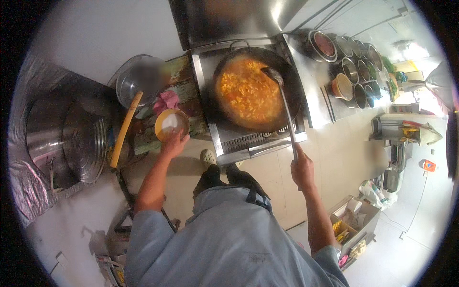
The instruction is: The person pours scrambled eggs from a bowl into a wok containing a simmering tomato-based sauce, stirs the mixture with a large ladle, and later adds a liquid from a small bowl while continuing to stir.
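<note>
My left hand point(175, 143) is at the near rim of a small yellow bowl point(162, 123), with fingers reaching over the edge. White contents point(169, 121), perhaps powder, lie inside; whether the bowl rests on the board beneath is hard to tell. My right hand point(303, 168) grips the long metal handle of a ladle point(287, 107). The ladle's head sits at the upper right inside a large dark wok point(292, 97). An orange-red stew point(249, 93) with yellow pieces fills much of the wok, under slight steam.
The wok stands on a steel stove point(211, 118). Left of it are a worn wooden board point(190, 107), a pink cloth point(166, 101), a clear basin point(125, 86) and a wooden handle point(125, 131). Several metal containers point(349, 70) and chopsticks point(328, 104) occupy the right counter.
</note>
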`<state>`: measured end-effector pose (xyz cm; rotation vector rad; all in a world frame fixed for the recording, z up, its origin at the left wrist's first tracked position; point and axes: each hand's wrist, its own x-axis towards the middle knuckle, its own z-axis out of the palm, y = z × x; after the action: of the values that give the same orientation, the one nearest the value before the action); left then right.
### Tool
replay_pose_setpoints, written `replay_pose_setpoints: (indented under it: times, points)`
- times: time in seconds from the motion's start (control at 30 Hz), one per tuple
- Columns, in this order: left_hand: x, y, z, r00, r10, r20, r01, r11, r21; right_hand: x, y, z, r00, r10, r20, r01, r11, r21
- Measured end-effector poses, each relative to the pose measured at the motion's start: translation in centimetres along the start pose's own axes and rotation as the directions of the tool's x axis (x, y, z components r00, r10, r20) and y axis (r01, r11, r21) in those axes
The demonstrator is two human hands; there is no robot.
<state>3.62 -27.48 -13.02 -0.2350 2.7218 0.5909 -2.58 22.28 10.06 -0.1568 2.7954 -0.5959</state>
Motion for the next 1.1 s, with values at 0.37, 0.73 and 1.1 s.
replay_pose_setpoints:
  times: [0.37,0.73,1.1]
  points:
    - [2.0,-0.5,0.7,0.972,-0.126,-0.198,0.143,0.987,0.071,1.5,2.4,4.0,0.970,0.244,0.017,-0.239,0.935,0.261]
    - [0.8,-2.2,1.8,0.973,-0.119,-0.196,0.112,0.993,-0.045,-0.9,-3.2,2.0,0.765,0.024,0.644,-0.629,-0.188,0.755]
    - [1.8,0.2,-0.7,0.986,-0.088,-0.140,0.091,0.996,0.019,-4.9,-3.5,-0.8,0.899,0.237,0.370,-0.435,0.586,0.683]
